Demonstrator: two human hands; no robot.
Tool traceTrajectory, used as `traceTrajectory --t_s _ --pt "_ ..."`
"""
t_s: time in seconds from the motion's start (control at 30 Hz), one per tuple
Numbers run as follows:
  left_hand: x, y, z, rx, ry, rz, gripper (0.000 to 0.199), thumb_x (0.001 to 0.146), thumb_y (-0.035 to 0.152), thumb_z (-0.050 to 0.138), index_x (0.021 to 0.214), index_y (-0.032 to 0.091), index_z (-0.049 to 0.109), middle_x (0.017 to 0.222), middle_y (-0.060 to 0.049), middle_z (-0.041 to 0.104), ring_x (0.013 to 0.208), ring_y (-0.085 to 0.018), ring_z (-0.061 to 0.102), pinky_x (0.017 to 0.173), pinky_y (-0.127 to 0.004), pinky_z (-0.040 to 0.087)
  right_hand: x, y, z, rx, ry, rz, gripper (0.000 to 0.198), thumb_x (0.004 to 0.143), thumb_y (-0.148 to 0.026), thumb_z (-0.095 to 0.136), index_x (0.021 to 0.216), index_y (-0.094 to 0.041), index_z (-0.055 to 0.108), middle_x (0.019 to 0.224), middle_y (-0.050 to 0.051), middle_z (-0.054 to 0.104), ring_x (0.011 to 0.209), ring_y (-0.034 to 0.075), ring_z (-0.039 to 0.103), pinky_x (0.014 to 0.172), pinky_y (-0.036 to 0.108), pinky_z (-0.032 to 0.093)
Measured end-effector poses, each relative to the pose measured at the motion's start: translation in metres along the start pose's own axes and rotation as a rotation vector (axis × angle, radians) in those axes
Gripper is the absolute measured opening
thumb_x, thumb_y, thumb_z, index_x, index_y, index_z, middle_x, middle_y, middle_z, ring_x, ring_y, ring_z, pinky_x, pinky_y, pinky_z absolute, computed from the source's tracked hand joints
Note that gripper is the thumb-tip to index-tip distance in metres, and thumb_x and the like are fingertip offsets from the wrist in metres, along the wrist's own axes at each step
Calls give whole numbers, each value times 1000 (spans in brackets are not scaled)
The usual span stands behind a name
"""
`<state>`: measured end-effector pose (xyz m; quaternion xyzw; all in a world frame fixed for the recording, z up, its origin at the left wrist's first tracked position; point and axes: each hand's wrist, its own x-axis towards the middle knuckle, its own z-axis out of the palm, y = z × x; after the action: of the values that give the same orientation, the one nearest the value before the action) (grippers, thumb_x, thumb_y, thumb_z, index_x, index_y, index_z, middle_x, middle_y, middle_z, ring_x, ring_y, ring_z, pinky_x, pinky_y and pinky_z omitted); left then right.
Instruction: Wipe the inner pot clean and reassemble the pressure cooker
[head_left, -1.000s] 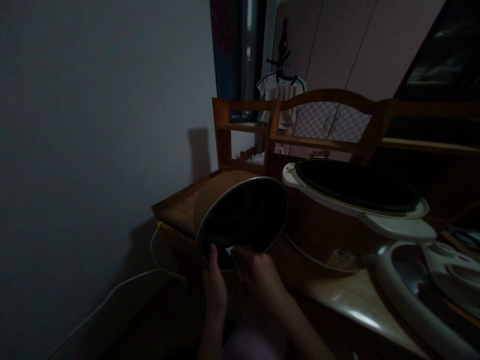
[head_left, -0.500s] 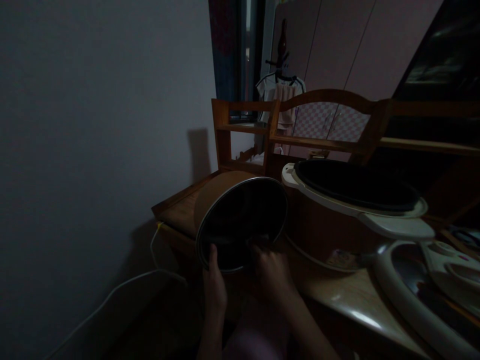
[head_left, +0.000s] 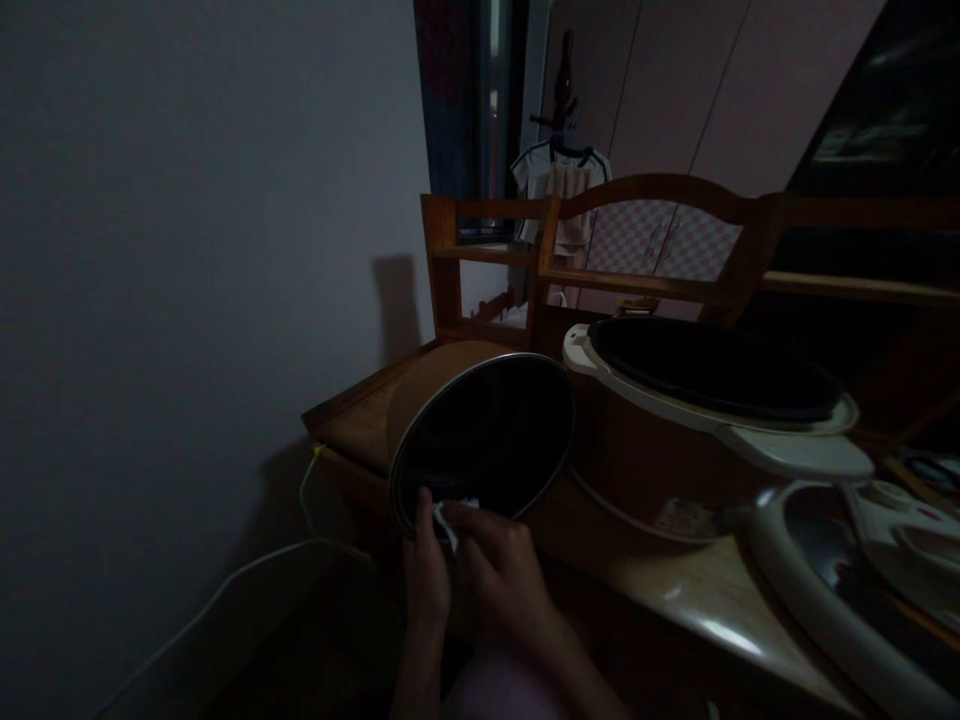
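Observation:
A cooking pot (head_left: 431,400), tan outside and dark inside, lies tilted on the wooden desk with its mouth facing me. My left hand (head_left: 427,575) grips the lower left of its rim, thumb over the inside edge and fingers hidden beneath. Pinched in my right hand (head_left: 506,570) is a small white cloth or tissue (head_left: 450,520), pressed at the lower rim close to my left thumb. Right of the pot stands a large cooker body (head_left: 645,450) with a pale rim, dark within.
A pale cooker lid (head_left: 795,580) rests at the right edge of the desk (head_left: 697,590). Behind rises a wooden shelf frame (head_left: 637,285). A white cable (head_left: 247,565) hangs at left beside the wall (head_left: 187,250). The room is dim.
My right hand has moved left along the lower rim, from the pot's right side to near my left thumb. The white cloth now shows. Pot and left hand are nearly unchanged.

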<state>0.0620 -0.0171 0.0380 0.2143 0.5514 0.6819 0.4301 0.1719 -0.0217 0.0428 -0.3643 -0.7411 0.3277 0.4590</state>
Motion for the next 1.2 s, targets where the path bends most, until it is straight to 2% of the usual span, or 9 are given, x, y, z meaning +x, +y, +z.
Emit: traceTrajectory --t_s 0.1,0.2,0.33,0.47,0.57,0.67,0.83,1.03,1.2 --pt "-1 2 0 -24 -41 -120 68 76 73 57 96 10 73 93 -11 76 98 -32 69 94 -46 51 -2 -8 3 88 11 13 46 87 -7 47 123 -24 68 125 -1 67 117 13 62 103 25 46" --pt "-2 3 2 -8 -38 -63 65 81 70 55 101 11 73 107 -12 75 110 -30 66 101 -44 48 -6 -4 -3 -14 -47 -25 44 89 -8 50 127 -24 66 128 0 65 119 15 60 105 27 44" --pt "-4 6 3 53 27 81 60 88 59 53 127 15 64 139 -10 61 136 -25 49 115 -38 34 -3 9 -28 -406 -121 -33 46 89 -6 54 132 -21 62 132 5 62 119 19 60 104 30 46" --pt "-7 9 3 111 47 35 67 90 59 51 139 14 55 149 -11 50 143 -26 40 119 -40 29 15 9 -68 -876 -130 -74 49 84 4 51 127 -16 65 131 10 62 124 24 55 109 38 41" --pt "-7 6 3 111 31 93 66 91 58 50 142 16 52 154 -9 44 145 -24 35 120 -39 26 27 7 -86 -1014 -183 -135 46 85 6 49 121 -16 67 124 11 66 117 23 60 110 38 39" --pt "-3 1 1 107 45 111 67 91 58 49 143 16 51 155 -10 43 146 -25 33 121 -40 24 29 11 -83 -1066 -215 -89 42 86 4 49 117 -17 69 118 12 68 111 23 63 103 35 44" --pt "0 -4 0 117 65 101 59 92 53 50 137 16 57 149 -10 51 147 -24 32 122 -42 20 23 18 -57 -933 -283 51 43 87 2 50 120 -18 68 107 10 72 97 22 69 87 30 52" --pt "-2 -2 2 84 93 92 54 92 46 49 132 11 61 142 -13 57 144 -25 37 121 -42 24 20 16 -25 -255 -250 -40 45 96 -11 50 138 -27 57 136 2 60 119 15 60 99 23 47" --pt "-1 -2 2 74 83 95 54 92 47 49 130 10 62 144 -13 55 144 -26 38 121 -42 24 19 10 -24 -236 -262 -18 39 97 -15 50 134 -25 61 136 4 60 122 17 58 102 25 45"
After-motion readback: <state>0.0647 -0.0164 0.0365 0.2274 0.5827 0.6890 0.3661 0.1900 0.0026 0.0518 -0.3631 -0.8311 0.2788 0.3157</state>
